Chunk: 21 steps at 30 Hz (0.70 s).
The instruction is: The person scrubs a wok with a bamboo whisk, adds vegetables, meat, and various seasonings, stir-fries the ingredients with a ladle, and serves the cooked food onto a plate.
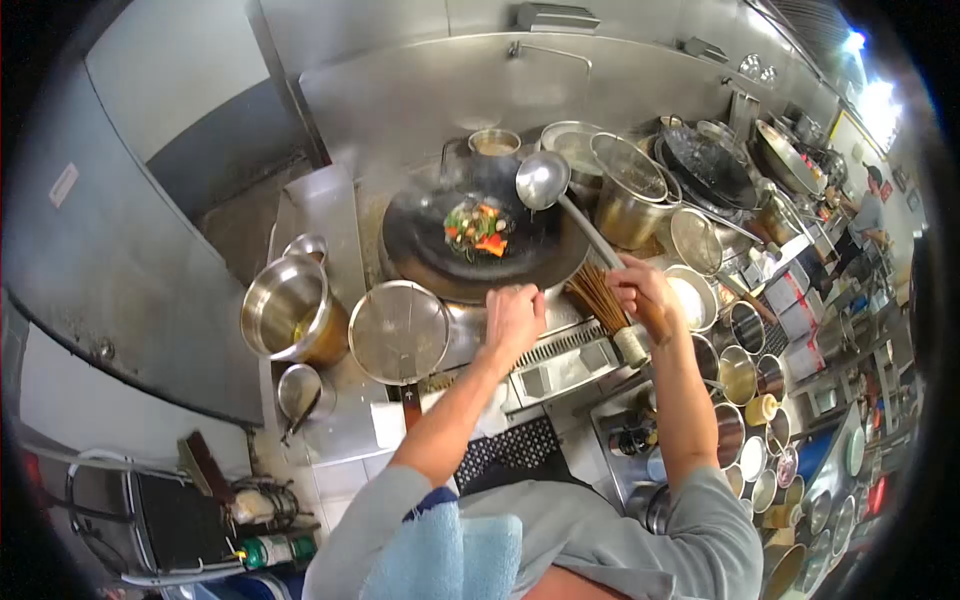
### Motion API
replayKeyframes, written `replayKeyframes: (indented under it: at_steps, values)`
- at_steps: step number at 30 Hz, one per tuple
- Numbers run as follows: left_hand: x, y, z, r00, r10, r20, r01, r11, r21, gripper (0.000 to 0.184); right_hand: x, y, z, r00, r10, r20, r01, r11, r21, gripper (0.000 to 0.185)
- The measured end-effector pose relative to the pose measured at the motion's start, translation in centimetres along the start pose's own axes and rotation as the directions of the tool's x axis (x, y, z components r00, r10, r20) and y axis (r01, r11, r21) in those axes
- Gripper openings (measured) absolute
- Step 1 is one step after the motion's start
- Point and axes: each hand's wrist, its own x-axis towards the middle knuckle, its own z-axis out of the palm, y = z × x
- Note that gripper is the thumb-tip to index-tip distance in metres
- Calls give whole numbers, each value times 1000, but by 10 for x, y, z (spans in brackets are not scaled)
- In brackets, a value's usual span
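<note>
A large black wok point(430, 265) sits on the stove in front of me, holding stir-fried vegetables point(477, 230) with green leaves and red-orange pieces. My left hand point(515, 318) is closed at the wok's near rim, gripping it there. In my right hand point(645, 300) is the handle of a metal ladle point(543, 180). The ladle's bowl is raised over the wok's far right side, apart from the food. Close below my right hand lies a bamboo wok brush point(597, 297).
On the left counter are a deep metal pot point(285, 310) and a round mesh strainer point(400, 330). Behind the wok stands a metal pot point(495, 145); a strainer point(630, 165) rests over another pot to the right. Several seasoning containers point(738, 375) crowd the right. Another person point(870, 215) is far right.
</note>
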Motion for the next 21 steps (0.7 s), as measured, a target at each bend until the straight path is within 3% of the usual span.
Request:
replayKeyframes:
  at_steps: [1,4,6,8,12,15,17,19,21]
  values:
    - [1,10,-3,999,16,-49,-11,995,97,19,-5,4,-2,1000,25,4,-25,999,19,23]
    - [25,-11,9,996,-82,-23,83,996,42,20,-2,13,-7,996,11,86,-26,983,184,23]
    - [22,-11,4,992,-115,43,111,991,78,19,-8,22,-6,998,8,58,-15,992,125,23]
    - [14,-7,-1,997,-70,40,68,997,41,18,-9,17,-3,997,-13,76,3,991,133,24]
    - [27,-24,5,989,-138,46,136,990,44,17,-9,18,0,999,-20,44,18,999,45,24]
    - [24,-26,10,985,-156,74,153,987,55,15,-8,21,-11,996,-15,85,-13,947,320,22]
    - [20,-25,14,993,-115,12,113,988,106,13,-6,35,-35,980,-25,196,-101,787,608,20]
    - [10,-14,9,993,-71,-97,79,994,80,18,-36,42,-34,984,-117,133,-3,739,673,21]
    - [-7,27,-16,954,108,-280,-67,986,152,29,-69,47,-43,984,-164,68,90,791,605,26]
